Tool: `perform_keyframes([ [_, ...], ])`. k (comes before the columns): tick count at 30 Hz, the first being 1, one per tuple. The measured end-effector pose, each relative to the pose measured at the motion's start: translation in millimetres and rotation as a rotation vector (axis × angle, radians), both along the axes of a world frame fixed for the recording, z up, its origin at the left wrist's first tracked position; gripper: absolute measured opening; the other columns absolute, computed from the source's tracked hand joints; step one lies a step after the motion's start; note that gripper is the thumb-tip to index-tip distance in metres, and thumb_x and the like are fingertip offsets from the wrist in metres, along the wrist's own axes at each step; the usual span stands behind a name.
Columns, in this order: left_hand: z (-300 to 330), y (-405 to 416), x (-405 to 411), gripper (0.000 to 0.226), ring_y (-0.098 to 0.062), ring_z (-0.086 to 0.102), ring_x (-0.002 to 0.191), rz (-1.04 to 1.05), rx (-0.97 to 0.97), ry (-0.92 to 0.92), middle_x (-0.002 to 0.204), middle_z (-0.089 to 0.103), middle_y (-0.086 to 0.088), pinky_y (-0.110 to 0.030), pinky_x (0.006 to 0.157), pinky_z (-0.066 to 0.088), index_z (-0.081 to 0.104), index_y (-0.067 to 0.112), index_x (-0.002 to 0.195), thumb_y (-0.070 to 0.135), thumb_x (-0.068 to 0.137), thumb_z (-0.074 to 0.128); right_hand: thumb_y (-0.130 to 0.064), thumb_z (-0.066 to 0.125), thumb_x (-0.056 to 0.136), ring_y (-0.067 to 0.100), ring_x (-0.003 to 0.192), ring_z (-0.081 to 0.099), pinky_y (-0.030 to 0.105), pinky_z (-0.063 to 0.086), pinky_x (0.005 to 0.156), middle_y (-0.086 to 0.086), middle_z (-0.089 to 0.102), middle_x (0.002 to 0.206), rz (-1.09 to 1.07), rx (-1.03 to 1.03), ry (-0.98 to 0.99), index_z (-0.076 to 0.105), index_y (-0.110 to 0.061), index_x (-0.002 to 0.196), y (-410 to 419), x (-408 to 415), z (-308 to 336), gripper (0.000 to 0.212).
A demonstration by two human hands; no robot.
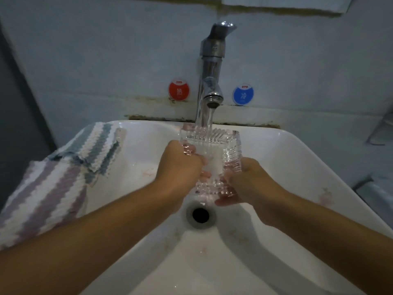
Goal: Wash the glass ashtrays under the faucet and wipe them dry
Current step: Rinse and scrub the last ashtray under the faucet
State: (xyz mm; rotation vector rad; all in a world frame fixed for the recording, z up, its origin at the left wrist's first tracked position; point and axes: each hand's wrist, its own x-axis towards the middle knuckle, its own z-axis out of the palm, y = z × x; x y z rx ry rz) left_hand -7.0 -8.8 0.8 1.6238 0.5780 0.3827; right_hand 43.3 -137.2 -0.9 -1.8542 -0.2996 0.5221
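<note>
A square ribbed glass ashtray (214,145) is held tilted over the white sink (297,167), right under the chrome faucet (209,88). Water runs from the spout into the ashtray. My left hand (180,165) grips its left edge, with fingers reaching into the hollow. On the other side, my right hand (248,182) holds the lower right corner, fingers curled underneath the glass. A striped cloth (70,167) lies over the sink's left rim.
The dark drain hole (200,214) sits below the hands. A red round sticker (179,90) and a blue one (243,94) flank the faucet on the wall. A pale towel (287,3) hangs at the top edge.
</note>
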Motion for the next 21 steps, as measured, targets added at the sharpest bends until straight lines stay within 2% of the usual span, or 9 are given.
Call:
perform_keyframes([
  [2,-3,0,-1,0.024,-0.021,0.076,0.07,-0.012,-0.052,0.03,0.102,0.072,-0.009,-0.045,0.076,0.062,0.059,0.009,0.115,0.007,0.092,0.067,-0.003,0.045,0.102,0.024,0.058,0.064,0.034,0.06,0.051,0.02,0.065,0.081,-0.028,-0.003,-0.021,0.065,0.0,0.097,1,-1,-1,0.021],
  [4,-7,1,-1,0.017,-0.021,0.076,0.07,-0.017,-0.07,0.055,0.096,0.075,-0.009,-0.043,0.074,0.062,0.065,0.008,0.109,0.011,0.092,0.069,-0.014,0.051,0.104,0.021,0.046,0.059,0.033,0.056,0.046,0.016,0.058,0.073,-0.071,-0.008,-0.04,0.061,0.002,0.094,0,0,-2,0.021],
  [8,-8,2,-2,0.027,-0.025,0.075,0.071,0.0,-0.046,0.081,0.092,0.074,-0.011,-0.044,0.077,0.061,0.066,0.004,0.106,0.027,0.092,0.071,-0.019,0.06,0.1,0.021,0.05,0.06,0.032,0.057,0.048,0.012,0.062,0.069,-0.081,0.031,-0.003,0.062,-0.004,0.097,-2,1,4,0.016],
  [10,-6,2,-2,0.038,-0.021,0.075,0.064,0.002,-0.033,0.104,0.094,0.074,-0.01,-0.038,0.067,0.06,0.063,0.005,0.11,0.037,0.092,0.068,-0.017,0.062,0.099,0.015,0.049,0.062,0.022,0.055,0.046,0.007,0.068,0.064,-0.073,0.031,-0.012,0.064,-0.005,0.092,-2,1,7,0.014],
  [12,-7,0,-2,0.04,-0.017,0.073,0.058,0.001,-0.021,0.118,0.091,0.075,-0.009,-0.033,0.061,0.055,0.063,0.006,0.11,0.042,0.093,0.066,-0.014,0.062,0.099,0.009,0.044,0.064,0.014,0.044,0.037,0.002,0.07,0.06,-0.074,0.05,0.005,0.065,-0.002,0.096,-3,2,9,0.013],
  [14,-9,-1,-3,0.036,-0.013,0.071,0.054,-0.007,-0.032,0.13,0.094,0.074,-0.01,-0.03,0.057,0.051,0.064,0.005,0.112,0.037,0.095,0.065,-0.01,0.062,0.098,0.007,0.04,0.062,0.013,0.041,0.035,-0.001,0.068,0.053,-0.074,0.059,0.021,0.064,0.002,0.099,-4,3,9,0.011],
  [17,-12,-3,-2,0.02,-0.016,0.072,0.063,-0.068,-0.113,0.107,0.096,0.074,-0.015,-0.022,0.048,0.052,0.067,0.002,0.11,0.006,0.09,0.069,0.001,0.07,0.089,0.015,0.048,0.063,0.022,0.051,0.047,0.009,0.069,0.063,-0.085,0.041,0.005,0.065,0.007,0.1,-4,7,4,0.013],
  [19,-15,-2,-1,0.038,-0.019,0.073,0.077,-0.107,-0.135,0.107,0.102,0.073,-0.013,-0.019,0.054,0.054,0.064,0.004,0.115,-0.01,0.081,0.071,0.005,0.077,0.081,0.015,0.048,0.062,0.021,0.049,0.045,0.011,0.069,0.066,-0.093,0.004,0.021,0.066,0.007,0.098,-5,8,3,0.021],
  [21,-20,-1,0,0.048,-0.021,0.074,0.085,-0.129,-0.109,0.102,0.104,0.073,-0.01,-0.024,0.061,0.057,0.061,0.009,0.12,-0.011,0.078,0.074,0.006,0.079,0.079,0.013,0.043,0.06,0.017,0.045,0.041,0.01,0.068,0.063,-0.093,-0.001,0.045,0.067,0.008,0.097,-5,7,3,0.022],
])
